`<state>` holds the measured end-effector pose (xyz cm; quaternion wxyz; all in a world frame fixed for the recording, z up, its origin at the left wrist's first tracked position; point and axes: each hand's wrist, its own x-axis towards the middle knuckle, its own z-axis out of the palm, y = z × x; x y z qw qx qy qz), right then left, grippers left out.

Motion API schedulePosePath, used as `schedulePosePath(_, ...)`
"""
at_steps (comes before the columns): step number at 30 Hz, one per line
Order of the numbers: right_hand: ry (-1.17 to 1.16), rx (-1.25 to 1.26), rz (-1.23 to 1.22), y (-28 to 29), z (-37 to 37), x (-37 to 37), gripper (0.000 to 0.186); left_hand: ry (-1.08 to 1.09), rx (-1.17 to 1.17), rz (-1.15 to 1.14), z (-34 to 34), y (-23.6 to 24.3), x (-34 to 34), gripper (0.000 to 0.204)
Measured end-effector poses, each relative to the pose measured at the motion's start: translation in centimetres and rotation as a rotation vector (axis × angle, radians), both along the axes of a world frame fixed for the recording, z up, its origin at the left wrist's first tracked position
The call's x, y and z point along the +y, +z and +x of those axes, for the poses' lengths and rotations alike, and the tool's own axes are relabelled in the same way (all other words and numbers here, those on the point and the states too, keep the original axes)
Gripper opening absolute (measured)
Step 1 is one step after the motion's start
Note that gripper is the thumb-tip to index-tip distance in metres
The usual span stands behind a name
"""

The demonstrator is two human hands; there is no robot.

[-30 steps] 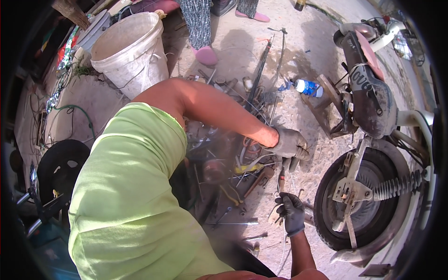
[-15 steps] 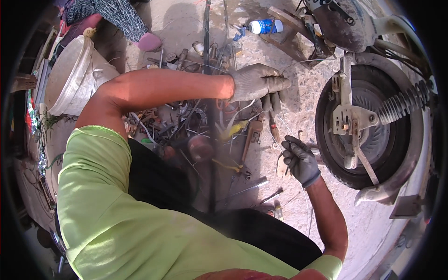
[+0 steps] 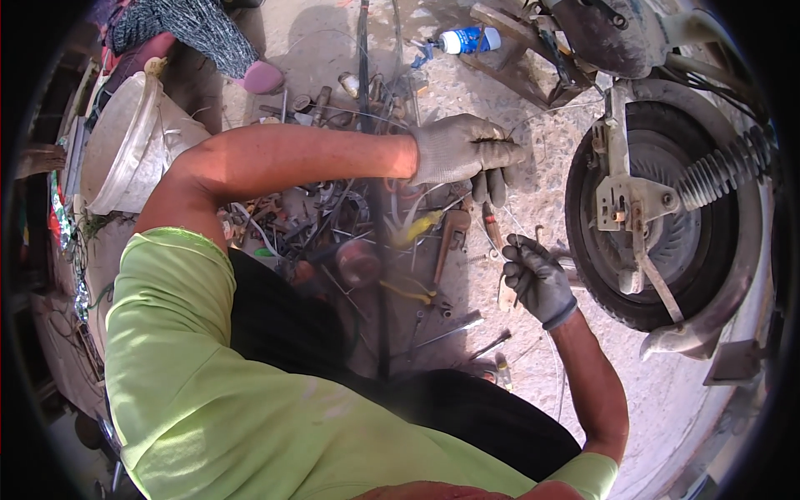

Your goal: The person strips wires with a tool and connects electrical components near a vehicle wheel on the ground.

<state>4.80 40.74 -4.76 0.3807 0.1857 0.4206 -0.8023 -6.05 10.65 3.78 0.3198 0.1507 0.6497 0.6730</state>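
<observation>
A grey work glove covers my left hand [image 3: 468, 152], stretched out over the middle of the ground with its fingers closed on a thin wire cable [image 3: 514, 220]. Lower and to the right, my right hand [image 3: 538, 282], also gloved, pinches the cable between thumb and fingertips. A short length of it spans the gap between both hands, and a paler stretch hangs below my right wrist. Under my left hand lie red-handled pliers [image 3: 492, 227], partly covered. Beside them is a rusty pipe wrench [image 3: 450, 242].
A wheel [image 3: 646, 221] with a coil-spring shock absorber [image 3: 727, 177] stands at the right. Loose tools and parts [image 3: 321, 212] litter the ground on the left. A white bucket [image 3: 125, 154] leans behind my left arm. A blue-and-white bottle [image 3: 469, 40] lies at the far side.
Both hands keep their grip on the cable. My right hand has tilted slightly and shifted a little to the right. The whole view has moved slightly.
</observation>
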Motion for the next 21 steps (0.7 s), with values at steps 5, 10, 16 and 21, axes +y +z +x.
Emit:
schedulePosePath(5, 0.0, -0.005, -0.036, 0.0, -0.1, 0.1, 0.034, -0.033, -0.007, 0.047, -0.3, -0.4, -0.2, 0.042)
schedulePosePath(10, 0.007, -0.003, -0.057, -0.2, -0.2, 0.0, 0.033, -0.057, -0.022, 0.074, -0.1, -0.7, -0.2, 0.04)
schedulePosePath(16, -0.003, -0.036, -0.053, 0.1, -0.2, -1.0, 0.032, -0.104, 0.022, 0.036, 0.6, -1.2, 0.2, 0.041)
schedulePosePath(21, 0.095, 0.092, 0.025, 1.1, -0.1, -2.0, 0.026, -0.166, -0.072, 0.04, 1.2, -1.8, 0.8, 0.04)
